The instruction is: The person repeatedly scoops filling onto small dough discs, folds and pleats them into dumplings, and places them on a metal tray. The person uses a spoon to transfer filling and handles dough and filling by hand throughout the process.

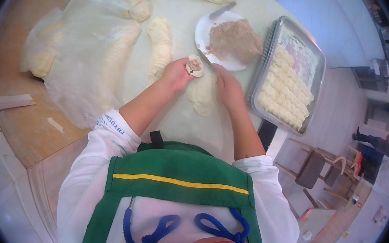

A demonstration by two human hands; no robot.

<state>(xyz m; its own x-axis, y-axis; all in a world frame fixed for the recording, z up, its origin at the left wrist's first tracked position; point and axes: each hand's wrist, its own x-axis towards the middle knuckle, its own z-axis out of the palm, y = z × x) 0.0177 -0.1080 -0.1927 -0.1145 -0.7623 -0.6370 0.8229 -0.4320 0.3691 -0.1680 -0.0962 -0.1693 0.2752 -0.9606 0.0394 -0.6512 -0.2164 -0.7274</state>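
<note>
My left hand (177, 73) cradles a small round dough wrapper (193, 71) topped with a dab of pinkish minced filling (195, 64). Between the fingers of my right hand (228, 86) is a thin spatula or table knife (205, 57), its blade reaching towards the wrapper. Under and between both hands lie several flat dough pieces (202, 96), overlapping on the table. Just beyond, a white plate (202, 31) carries a large mound of brownish-pink minced filling (235, 40). A second flat utensil (222, 10) rests on its far rim. Left of my left hand lies a twisted dough roll (160, 46).
Stacked metal trays (320, 77) stand at the right, the top one holding rows of filled dough pieces (283, 91). Clear plastic sheeting (84, 58) covers long dough rolls at the left. Farther right are wooden chairs (311, 169) and a distant person (377, 142).
</note>
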